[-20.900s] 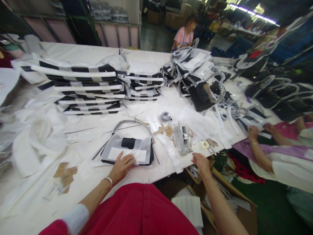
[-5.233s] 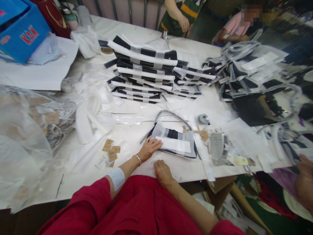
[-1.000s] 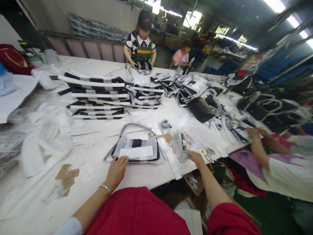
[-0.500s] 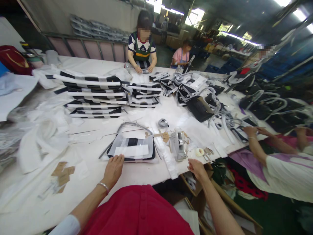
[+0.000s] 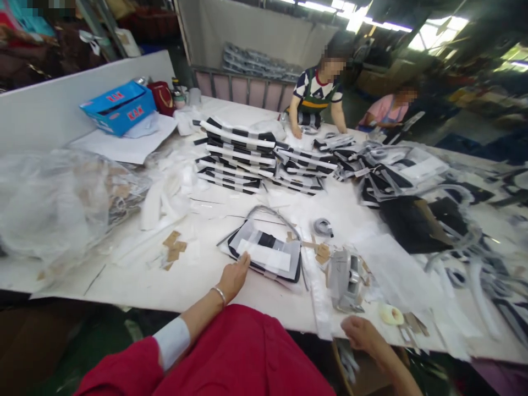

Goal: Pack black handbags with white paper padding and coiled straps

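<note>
A black handbag (image 5: 297,247) lies on the table before me, covered with grey wrapping and a white sheet (image 5: 264,254). Its handle (image 5: 289,223), also wrapped in grey, arches away from me. My left hand (image 5: 233,279) grips the bag's near left edge, its fingertips on the sheet. At the table's front edge, my right hand (image 5: 359,331) is closed with its fingers curled; anything inside is too small or hidden to make out. Just beyond it stands a grey tape dispenser (image 5: 345,280). A yellowish tape roll (image 5: 391,315) lies to the right of that hand.
Stacks of wrapped black bags (image 5: 239,157) stand farther back. Loose bags (image 5: 412,223) and grey strips crowd the right. Clear plastic (image 5: 53,203) and a blue box (image 5: 119,107) are on the left. A co-worker (image 5: 317,93) works across the table (image 5: 198,291).
My view has swung left, so the scene sits farther right and the blue box has come into view. My left hand remains at the bag; my right stays closed near the dispenser.
</note>
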`<state>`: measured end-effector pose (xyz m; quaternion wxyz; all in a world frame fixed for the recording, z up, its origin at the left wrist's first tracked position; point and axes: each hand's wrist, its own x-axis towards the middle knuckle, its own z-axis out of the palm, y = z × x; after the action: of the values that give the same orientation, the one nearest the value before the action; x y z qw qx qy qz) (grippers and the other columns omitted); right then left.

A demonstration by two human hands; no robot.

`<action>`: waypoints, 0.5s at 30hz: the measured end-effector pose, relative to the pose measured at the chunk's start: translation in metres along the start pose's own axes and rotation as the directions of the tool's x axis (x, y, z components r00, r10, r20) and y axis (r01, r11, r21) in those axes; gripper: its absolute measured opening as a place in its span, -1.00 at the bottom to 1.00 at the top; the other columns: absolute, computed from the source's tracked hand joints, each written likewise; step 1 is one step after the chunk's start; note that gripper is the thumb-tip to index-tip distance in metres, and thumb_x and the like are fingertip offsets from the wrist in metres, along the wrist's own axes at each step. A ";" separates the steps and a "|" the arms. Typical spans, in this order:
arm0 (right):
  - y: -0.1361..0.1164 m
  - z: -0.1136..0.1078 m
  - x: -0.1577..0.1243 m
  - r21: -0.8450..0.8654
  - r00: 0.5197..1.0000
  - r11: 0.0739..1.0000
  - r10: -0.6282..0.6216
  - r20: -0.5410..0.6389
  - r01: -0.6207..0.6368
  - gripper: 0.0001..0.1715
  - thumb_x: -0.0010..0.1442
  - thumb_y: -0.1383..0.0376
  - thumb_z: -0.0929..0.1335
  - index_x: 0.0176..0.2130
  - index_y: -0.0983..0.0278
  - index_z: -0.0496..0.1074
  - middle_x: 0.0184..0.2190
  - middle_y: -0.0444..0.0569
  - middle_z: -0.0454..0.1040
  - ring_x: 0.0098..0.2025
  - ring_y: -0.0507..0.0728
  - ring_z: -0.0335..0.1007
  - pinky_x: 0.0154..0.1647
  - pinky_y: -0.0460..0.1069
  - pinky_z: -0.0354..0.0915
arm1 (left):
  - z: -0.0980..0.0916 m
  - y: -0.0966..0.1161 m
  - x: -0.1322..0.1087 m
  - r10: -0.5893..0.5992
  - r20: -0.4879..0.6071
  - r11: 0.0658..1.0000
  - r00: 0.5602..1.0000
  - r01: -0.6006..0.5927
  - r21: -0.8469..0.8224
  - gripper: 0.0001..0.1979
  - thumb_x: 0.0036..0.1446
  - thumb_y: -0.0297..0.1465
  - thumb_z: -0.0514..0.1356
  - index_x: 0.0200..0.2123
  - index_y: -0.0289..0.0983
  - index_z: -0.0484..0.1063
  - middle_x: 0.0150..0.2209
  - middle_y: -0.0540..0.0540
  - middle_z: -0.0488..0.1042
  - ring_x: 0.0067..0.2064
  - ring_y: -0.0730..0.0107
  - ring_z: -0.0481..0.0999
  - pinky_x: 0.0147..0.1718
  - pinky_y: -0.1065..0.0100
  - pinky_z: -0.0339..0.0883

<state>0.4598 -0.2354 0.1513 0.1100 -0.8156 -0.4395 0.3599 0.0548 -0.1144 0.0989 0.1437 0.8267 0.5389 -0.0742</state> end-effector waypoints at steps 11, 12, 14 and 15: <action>-0.287 0.087 0.069 -0.015 0.616 0.815 -0.425 0.663 0.579 -0.76 0.03 0.13 0.39 -0.43 0.28 0.45 -0.58 -0.22 0.36 -0.52 -0.03 0.20 -0.51 -0.15 0.12 | -0.009 0.002 -0.005 -0.052 0.015 0.998 0.999 0.052 -0.028 -0.40 0.19 -0.66 -0.07 0.29 -0.25 0.16 0.35 -0.34 0.07 -0.23 0.23 0.60 -0.25 0.16 0.47; -0.297 0.098 0.079 -0.074 0.596 0.774 -0.418 0.686 0.629 -0.77 0.04 0.14 0.39 -0.42 0.28 0.46 -0.58 -0.23 0.36 -0.52 -0.03 0.21 -0.51 -0.15 0.11 | -0.009 0.002 -0.005 -0.054 0.015 0.998 0.998 0.055 -0.031 -0.40 0.19 -0.65 -0.07 0.28 -0.25 0.16 0.35 -0.35 0.06 -0.24 0.24 0.60 -0.26 0.17 0.47; -0.311 0.117 0.097 -0.170 0.574 0.703 -0.390 0.720 0.691 -0.80 0.03 0.17 0.42 -0.44 0.27 0.48 -0.60 -0.24 0.36 -0.51 -0.03 0.23 -0.51 -0.15 0.11 | -0.006 0.003 -0.004 -0.062 0.007 0.997 0.998 0.063 -0.049 -0.39 0.19 -0.65 -0.06 0.29 -0.24 0.15 0.35 -0.36 0.06 -0.26 0.24 0.60 -0.28 0.16 0.47; -0.316 0.126 0.104 -0.201 0.568 0.678 -0.375 0.733 0.707 -0.81 0.01 0.18 0.44 -0.45 0.26 0.49 -0.60 -0.24 0.37 -0.50 -0.02 0.25 -0.50 -0.14 0.11 | -0.004 0.003 -0.004 -0.068 0.003 0.996 0.998 0.068 -0.060 -0.39 0.18 -0.65 -0.05 0.30 -0.24 0.14 0.35 -0.36 0.05 -0.26 0.24 0.59 -0.28 0.15 0.48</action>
<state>0.2091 0.0166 0.1659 -0.1408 -0.4590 -0.7587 0.4403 0.0556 -0.1177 0.1042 0.1662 0.8032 0.5685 -0.0630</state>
